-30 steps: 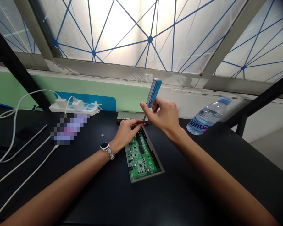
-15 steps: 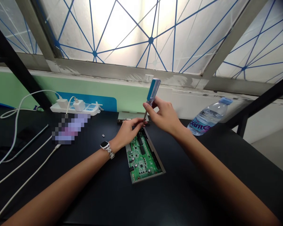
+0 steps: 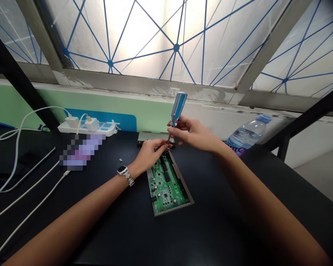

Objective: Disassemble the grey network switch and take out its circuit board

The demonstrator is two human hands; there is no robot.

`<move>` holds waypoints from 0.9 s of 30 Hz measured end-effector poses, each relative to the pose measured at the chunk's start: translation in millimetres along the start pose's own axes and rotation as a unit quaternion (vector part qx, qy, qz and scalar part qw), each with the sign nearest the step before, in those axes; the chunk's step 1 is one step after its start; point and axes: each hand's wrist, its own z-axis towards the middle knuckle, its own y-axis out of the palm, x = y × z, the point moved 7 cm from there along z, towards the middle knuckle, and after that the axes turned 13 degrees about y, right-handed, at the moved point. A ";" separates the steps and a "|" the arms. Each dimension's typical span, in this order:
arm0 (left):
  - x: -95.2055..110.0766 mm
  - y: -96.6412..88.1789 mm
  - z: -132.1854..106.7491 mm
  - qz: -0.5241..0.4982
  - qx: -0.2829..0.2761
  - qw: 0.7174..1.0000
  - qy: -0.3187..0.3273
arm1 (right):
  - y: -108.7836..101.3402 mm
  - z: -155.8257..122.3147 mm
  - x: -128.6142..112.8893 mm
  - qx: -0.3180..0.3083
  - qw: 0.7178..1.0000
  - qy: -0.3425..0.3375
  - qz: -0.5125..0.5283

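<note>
A screwdriver [image 3: 179, 105] with a blue and clear handle stands nearly upright, its shaft pointing down at the far end of a green circuit board [image 3: 169, 190]. My right hand [image 3: 195, 133] grips it with thumb and fingers low on the handle and upper shaft. Around the lower shaft, the fingers of my left hand [image 3: 152, 153] are pinched together, just above the board; the tip is mostly hidden by them. The board lies in a shallow metal frame [image 3: 180, 177] on the black table. A watch [image 3: 123, 170] is on my left wrist.
Small screws [image 3: 120, 160] lie left of my left hand. Behind the board sits a flat metal panel [image 3: 152, 137]. A water bottle [image 3: 246, 135] stands at right. At left are a power strip [image 3: 101, 128], white cables [image 3: 30, 208] and a blurred-out device [image 3: 83, 151].
The screwdriver handle has turned about its axis, and my right fingers have shifted on it, with the wrist slightly higher. My left hand and the board have stayed in place.
</note>
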 end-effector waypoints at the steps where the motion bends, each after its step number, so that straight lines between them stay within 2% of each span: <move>1: 0.9 -0.2 0.2 0.000 0.005 1.000 0.002 | 0.9 0.2 0.9 -0.005 1.000 0.000 -0.006; 5: 2.3 -0.4 0.4 0.005 0.012 1.000 0.010 | 4.7 2.7 5.5 -0.027 0.999 -0.002 -0.019; 16: 7.0 -1.8 2.1 0.027 0.033 0.999 0.011 | 5.1 4.9 13.9 -0.049 0.996 0.062 0.046; 27: 2.6 3.5 5.4 0.021 0.021 0.999 0.021 | 11.2 4.3 12.3 -0.069 0.994 0.057 0.063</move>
